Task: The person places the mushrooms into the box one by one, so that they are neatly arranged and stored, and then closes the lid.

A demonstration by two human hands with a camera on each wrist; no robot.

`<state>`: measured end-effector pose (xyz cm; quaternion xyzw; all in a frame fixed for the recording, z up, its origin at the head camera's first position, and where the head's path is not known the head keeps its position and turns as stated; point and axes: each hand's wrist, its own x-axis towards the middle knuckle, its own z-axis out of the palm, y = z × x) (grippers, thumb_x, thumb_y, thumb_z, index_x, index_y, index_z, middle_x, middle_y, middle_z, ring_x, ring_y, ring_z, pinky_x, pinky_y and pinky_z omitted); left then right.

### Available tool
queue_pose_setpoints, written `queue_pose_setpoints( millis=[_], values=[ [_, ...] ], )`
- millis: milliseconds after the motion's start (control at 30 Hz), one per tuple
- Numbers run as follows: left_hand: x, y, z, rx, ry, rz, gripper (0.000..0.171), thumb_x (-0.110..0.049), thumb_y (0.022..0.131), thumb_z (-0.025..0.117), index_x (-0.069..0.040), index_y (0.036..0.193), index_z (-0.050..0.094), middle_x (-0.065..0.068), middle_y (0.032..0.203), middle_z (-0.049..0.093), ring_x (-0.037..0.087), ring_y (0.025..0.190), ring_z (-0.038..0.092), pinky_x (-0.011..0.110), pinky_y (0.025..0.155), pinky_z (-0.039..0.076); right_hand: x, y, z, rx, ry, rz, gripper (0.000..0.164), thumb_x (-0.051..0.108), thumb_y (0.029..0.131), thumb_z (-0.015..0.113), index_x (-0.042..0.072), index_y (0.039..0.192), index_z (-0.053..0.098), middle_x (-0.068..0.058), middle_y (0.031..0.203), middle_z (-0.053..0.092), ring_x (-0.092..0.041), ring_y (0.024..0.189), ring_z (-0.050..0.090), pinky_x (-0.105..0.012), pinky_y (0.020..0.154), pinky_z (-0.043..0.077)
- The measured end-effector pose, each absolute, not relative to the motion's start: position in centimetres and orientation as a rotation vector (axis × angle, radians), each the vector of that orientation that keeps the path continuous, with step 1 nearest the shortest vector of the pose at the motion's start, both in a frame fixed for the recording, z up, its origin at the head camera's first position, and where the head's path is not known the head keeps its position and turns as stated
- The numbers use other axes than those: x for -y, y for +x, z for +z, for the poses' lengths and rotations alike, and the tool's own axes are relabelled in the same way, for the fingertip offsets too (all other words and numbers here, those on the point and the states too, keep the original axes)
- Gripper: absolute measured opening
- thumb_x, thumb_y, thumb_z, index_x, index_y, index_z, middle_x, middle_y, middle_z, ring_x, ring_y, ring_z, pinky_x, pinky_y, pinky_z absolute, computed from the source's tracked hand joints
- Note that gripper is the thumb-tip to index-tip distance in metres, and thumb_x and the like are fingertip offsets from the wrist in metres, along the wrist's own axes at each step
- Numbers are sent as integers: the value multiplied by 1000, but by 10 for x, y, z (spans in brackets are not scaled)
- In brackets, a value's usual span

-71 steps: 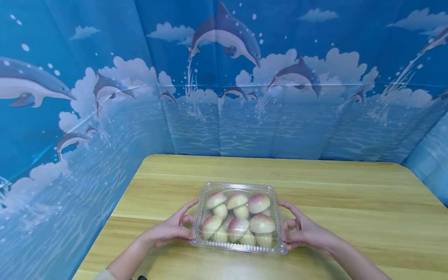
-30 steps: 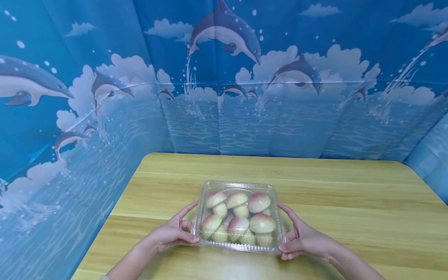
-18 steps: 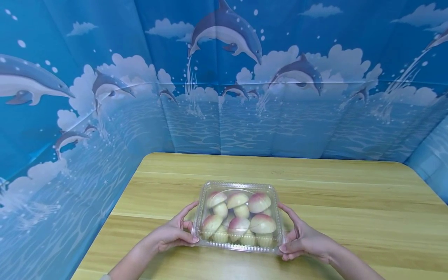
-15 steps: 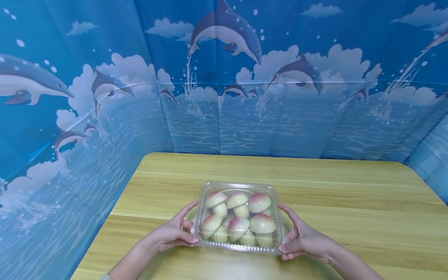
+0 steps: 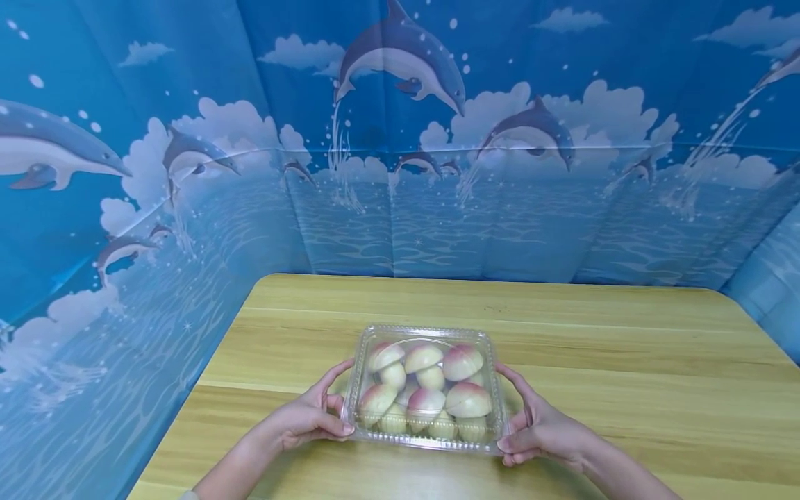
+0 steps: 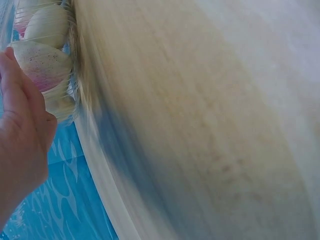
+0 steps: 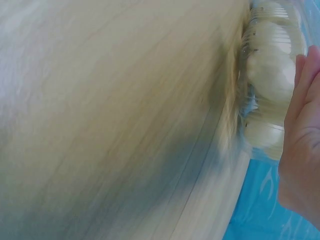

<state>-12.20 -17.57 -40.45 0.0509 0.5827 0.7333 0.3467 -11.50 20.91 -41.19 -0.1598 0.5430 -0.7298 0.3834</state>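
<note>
A clear plastic clamshell box (image 5: 428, 440) with a ribbed rim lies at the front middle in the head view, its lid down. Through the lid show several mushroom-shaped pieces (image 5: 469, 400), cream with pink-tinged caps, in two rows. My left hand (image 5: 306, 415) grips the box's left side, thumb on the front left corner, index finger along the side edge. On the opposite side my right hand (image 5: 542, 427) grips the rim, thumb at the front right corner, other fingers partly hidden beneath. Each wrist view shows the box edge-on, close over the wood.
The box is over a light wood-grain table (image 5: 594, 333) with rounded far corners. A blue curtain (image 5: 431, 222) printed with dolphins, clouds and waves hangs behind the table and along its left and right sides.
Since the earliest frame, my right thumb and fingers have shifted onto the front right corner of the rim, and my left thumb slightly inward. The box stays practically where it was.
</note>
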Motion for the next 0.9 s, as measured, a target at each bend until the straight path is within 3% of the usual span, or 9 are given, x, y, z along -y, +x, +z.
queue_pose_setpoints(
  millis=[567, 900],
  values=[
    [180, -123, -410, -1503, 171, 1899, 108, 18, 73, 60, -21, 150, -3, 4, 80, 58, 15, 70, 62, 28, 69, 55, -211, -117, -417, -1314, -404, -1845, 113, -11, 82, 58, 32, 140, -29, -9, 81, 65, -18, 73, 66, -33, 73, 55],
    [186, -130, -409, -1499, 277, 1812, 109, 11, 78, 63, -28, 148, -11, 14, 104, 56, 21, 81, 64, 30, 73, 55, -214, -120, -415, -1425, -407, -1796, 111, -6, 82, 62, 31, 141, -24, -9, 84, 65, -20, 74, 66, -33, 70, 55]
  ],
)
